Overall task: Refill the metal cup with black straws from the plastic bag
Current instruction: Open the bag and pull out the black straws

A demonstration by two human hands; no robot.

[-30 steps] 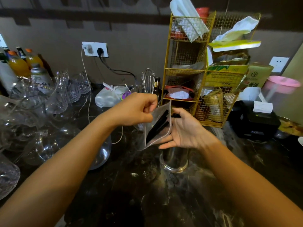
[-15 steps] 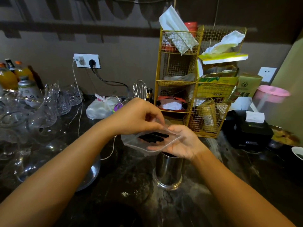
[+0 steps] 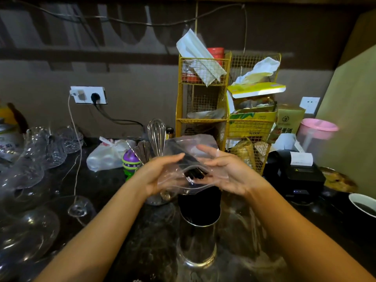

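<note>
A clear plastic bag is held between both hands just above the metal cup, which stands upright on the dark counter. The bag's open mouth faces me, and the ends of black straws show inside it. My left hand cups the bag's left side, fingers loosely spread. On the bag's right side lies my right hand, palm toward the bag. The cup's inside looks dark; whether straws are in it I cannot tell.
A yellow wire rack stands behind the hands. A whisk stands in a holder behind the left hand. Glassware crowds the left side. A black printer and a paper cup sit at the right.
The bag went from upright to flat, and now its mouth is spread toward me. My left hand released its pinch on the top edge and moved to the bag's side.
</note>
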